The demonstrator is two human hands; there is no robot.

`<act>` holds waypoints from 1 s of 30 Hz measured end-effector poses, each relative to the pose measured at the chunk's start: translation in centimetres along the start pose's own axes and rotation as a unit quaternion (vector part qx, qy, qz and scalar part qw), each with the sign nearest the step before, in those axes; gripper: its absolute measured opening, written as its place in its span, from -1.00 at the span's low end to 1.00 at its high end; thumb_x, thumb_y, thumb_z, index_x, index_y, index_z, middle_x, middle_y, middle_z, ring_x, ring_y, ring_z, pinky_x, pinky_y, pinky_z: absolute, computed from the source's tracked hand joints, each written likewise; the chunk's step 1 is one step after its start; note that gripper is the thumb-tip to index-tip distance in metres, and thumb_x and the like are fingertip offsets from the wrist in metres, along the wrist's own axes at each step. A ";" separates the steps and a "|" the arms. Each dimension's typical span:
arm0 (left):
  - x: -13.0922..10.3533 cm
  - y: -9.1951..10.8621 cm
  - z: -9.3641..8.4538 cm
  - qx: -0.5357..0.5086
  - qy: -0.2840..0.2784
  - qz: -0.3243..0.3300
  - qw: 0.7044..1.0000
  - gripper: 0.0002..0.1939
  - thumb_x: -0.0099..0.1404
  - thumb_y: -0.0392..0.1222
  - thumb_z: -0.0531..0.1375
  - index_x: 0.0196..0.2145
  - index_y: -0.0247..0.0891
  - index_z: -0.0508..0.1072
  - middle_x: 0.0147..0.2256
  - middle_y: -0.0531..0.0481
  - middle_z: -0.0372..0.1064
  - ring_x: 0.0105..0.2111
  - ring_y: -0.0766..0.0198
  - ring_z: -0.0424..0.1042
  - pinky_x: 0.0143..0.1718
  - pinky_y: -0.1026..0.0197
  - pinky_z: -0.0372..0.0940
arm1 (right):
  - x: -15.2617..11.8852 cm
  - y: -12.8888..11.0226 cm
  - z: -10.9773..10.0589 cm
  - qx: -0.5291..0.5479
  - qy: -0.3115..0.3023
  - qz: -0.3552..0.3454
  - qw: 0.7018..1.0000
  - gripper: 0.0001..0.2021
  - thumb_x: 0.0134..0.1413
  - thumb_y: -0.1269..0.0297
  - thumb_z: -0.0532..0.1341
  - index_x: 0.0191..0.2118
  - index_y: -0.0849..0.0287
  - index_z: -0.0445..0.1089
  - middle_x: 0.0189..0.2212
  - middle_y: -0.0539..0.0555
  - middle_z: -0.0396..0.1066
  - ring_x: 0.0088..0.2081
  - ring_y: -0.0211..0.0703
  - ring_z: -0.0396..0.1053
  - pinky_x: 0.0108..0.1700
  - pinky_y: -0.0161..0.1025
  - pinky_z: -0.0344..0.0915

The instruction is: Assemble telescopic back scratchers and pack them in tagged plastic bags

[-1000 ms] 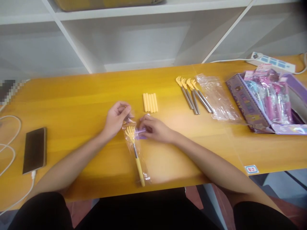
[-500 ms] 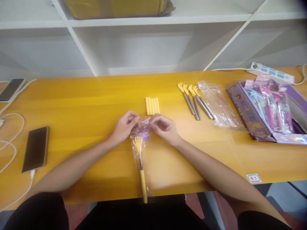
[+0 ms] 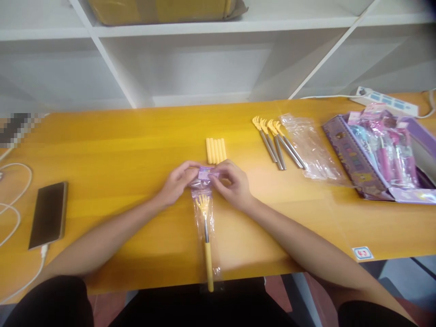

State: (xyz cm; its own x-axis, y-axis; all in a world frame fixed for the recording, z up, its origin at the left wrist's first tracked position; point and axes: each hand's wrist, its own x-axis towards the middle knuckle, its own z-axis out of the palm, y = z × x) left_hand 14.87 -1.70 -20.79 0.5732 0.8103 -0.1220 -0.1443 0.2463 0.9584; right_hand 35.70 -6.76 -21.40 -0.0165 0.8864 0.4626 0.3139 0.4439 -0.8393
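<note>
A yellow back scratcher (image 3: 209,259) with a claw head and metal neck lies inside a clear plastic bag (image 3: 201,192), its handle end at the table's front edge. At the bag's top, a small purple card (image 3: 205,173) sits between my hands. My left hand (image 3: 177,182) is closed with thumb and fingers on the left side of the bag top. On the opposite side, my right hand (image 3: 234,182) pinches the right edge by the card. Several yellow handle tubes (image 3: 215,151) lie side by side just beyond my hands.
Several claw heads on metal rods (image 3: 278,147) lie right of centre, beside clear bags (image 3: 311,147). A purple display box (image 3: 357,159) holds packaged items. Behind it is a power strip (image 3: 388,102). A phone (image 3: 48,214) with a cable lies left; shelving (image 3: 211,28) stands behind.
The purple card has moved up to the bag's top edge and now lies flatter between my hands. The bagged back scratcher has shifted slightly right.
</note>
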 end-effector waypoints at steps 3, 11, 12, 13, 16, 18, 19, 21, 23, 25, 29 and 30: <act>-0.2 0.0 0.0 0.049 -0.024 -0.006 0.999 -0.53 0.39 0.06 0.37 0.12 -0.21 0.41 -0.15 -0.15 0.65 -0.27 0.17 0.66 -0.16 0.15 0.54 | 0.3 -0.1 -0.5 -0.045 0.030 -0.043 0.998 -0.87 0.34 0.27 0.34 -0.26 0.09 0.41 -0.32 0.04 0.47 -0.27 -0.15 0.44 -0.21 -0.15 0.41; -0.3 -0.2 0.1 -0.004 -0.056 -0.020 0.998 -0.53 0.47 0.11 0.28 0.17 -0.19 0.36 -0.10 -0.24 0.66 -0.21 0.03 0.71 -0.12 0.02 0.59 | 0.5 0.5 -0.6 -0.005 0.066 -0.003 0.998 -0.88 0.39 0.15 0.30 -0.12 0.06 0.43 -0.34 0.00 0.44 -0.36 -0.19 0.38 -0.27 -0.17 0.39; -0.3 -0.1 0.1 -0.004 -0.050 -0.025 0.998 -0.53 0.47 0.11 0.28 0.17 -0.19 0.36 -0.10 -0.24 0.66 -0.20 0.03 0.71 -0.12 0.02 0.60 | 0.5 0.5 -0.6 0.033 0.087 0.005 0.996 -0.84 0.40 0.13 0.29 -0.16 0.05 0.36 -0.34 -0.01 0.42 -0.36 -0.20 0.40 -0.26 -0.17 0.41; -0.2 -0.1 0.1 -0.003 -0.042 -0.030 0.999 -0.53 0.46 0.11 0.29 0.17 -0.19 0.36 -0.11 -0.23 0.66 -0.20 0.02 0.71 -0.13 0.02 0.60 | 0.5 0.5 -0.6 0.073 0.102 0.012 0.992 -0.81 0.41 0.11 0.28 -0.17 0.04 0.29 -0.33 -0.01 0.41 -0.35 -0.20 0.42 -0.25 -0.17 0.43; -0.1 -0.2 0.0 -0.012 -0.033 -0.042 0.999 -0.52 0.46 0.10 0.30 0.17 -0.19 0.37 -0.12 -0.22 0.66 -0.19 -0.01 0.71 -0.12 0.00 0.61 | 0.5 0.5 -0.8 0.140 0.082 0.015 0.987 -0.80 0.44 0.09 0.24 -0.15 0.03 0.23 -0.26 0.01 0.42 -0.28 -0.16 0.49 -0.17 -0.12 0.49; -0.1 -0.4 -0.1 -0.024 -0.038 -0.044 0.998 -0.53 0.47 0.09 0.29 0.18 -0.19 0.37 -0.12 -0.22 0.66 -0.18 -0.02 0.71 -0.09 -0.06 0.61 | 0.5 0.5 -0.9 0.107 0.036 -0.001 0.994 -0.82 0.44 0.10 0.25 -0.17 0.05 0.30 -0.19 0.07 0.43 -0.16 -0.10 0.49 -0.06 -0.06 0.48; 0.0 -0.4 -0.2 -0.030 -0.040 -0.045 0.998 -0.54 0.47 0.08 0.29 0.18 -0.19 0.37 -0.13 -0.22 0.66 -0.18 -0.02 0.71 -0.08 -0.08 0.61 | 0.5 0.5 -0.9 0.080 0.012 -0.007 0.997 -0.80 0.43 0.10 0.26 -0.21 0.07 0.33 -0.17 0.09 0.43 -0.12 -0.09 0.47 -0.02 -0.04 0.46; 0.1 -0.5 -0.3 -0.040 -0.037 -0.047 0.997 -0.54 0.46 0.07 0.29 0.18 -0.20 0.38 -0.14 -0.23 0.67 -0.19 -0.02 0.71 -0.06 -0.09 0.61 | 0.6 0.7 -0.9 0.031 -0.026 -0.011 0.999 -0.77 0.43 0.12 0.26 -0.28 0.09 0.35 -0.19 0.09 0.43 -0.13 -0.09 0.43 -0.05 -0.07 0.43; 0.1 -0.6 -0.3 -0.053 -0.030 -0.048 0.997 -0.54 0.45 0.06 0.31 0.17 -0.21 0.39 -0.15 -0.23 0.67 -0.18 -0.02 0.71 -0.05 -0.08 0.60 | 0.5 1.0 -0.8 0.002 -0.037 -0.008 0.999 -0.77 0.44 0.15 0.24 -0.30 0.10 0.37 -0.26 0.06 0.39 -0.22 -0.13 0.39 -0.16 -0.14 0.37; 0.2 -0.8 -0.3 -0.065 -0.025 -0.047 0.996 -0.55 0.45 0.07 0.31 0.15 -0.21 0.41 -0.15 -0.23 0.67 -0.16 -0.03 0.71 -0.04 -0.07 0.60 | 0.4 1.3 -0.7 -0.015 -0.030 0.001 0.999 -0.87 0.43 0.19 0.25 -0.19 0.09 0.43 -0.31 0.02 0.37 -0.29 -0.17 0.34 -0.24 -0.19 0.32; 0.4 -1.1 -0.4 -0.075 -0.023 -0.049 0.996 -0.55 0.45 0.09 0.31 0.14 -0.20 0.42 -0.17 -0.21 0.67 -0.15 -0.03 0.71 -0.04 -0.07 0.59 | 0.3 1.7 -0.7 -0.027 -0.016 0.011 0.999 -0.63 0.40 0.23 0.30 0.24 0.02 0.32 -0.32 -0.03 0.39 -0.37 -0.21 0.32 -0.30 -0.23 0.31; 0.4 -1.2 -0.5 -0.075 -0.018 -0.051 0.996 -0.55 0.44 0.08 0.31 0.14 -0.20 0.42 -0.18 -0.20 0.67 -0.15 -0.02 0.71 -0.03 -0.07 0.59 | 0.3 1.8 -0.8 -0.037 -0.022 -0.001 0.999 -0.61 0.41 0.24 0.29 0.27 0.01 0.30 -0.31 -0.03 0.39 -0.37 -0.20 0.32 -0.29 -0.23 0.32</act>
State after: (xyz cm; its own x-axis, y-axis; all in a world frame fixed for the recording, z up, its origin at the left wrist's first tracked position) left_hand 14.87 -1.44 -22.09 0.6186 0.7587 -0.2044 -0.2010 0.4043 0.8923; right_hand 37.04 -5.83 -22.57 -0.0589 0.8914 0.4494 0.3827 0.4360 -0.8146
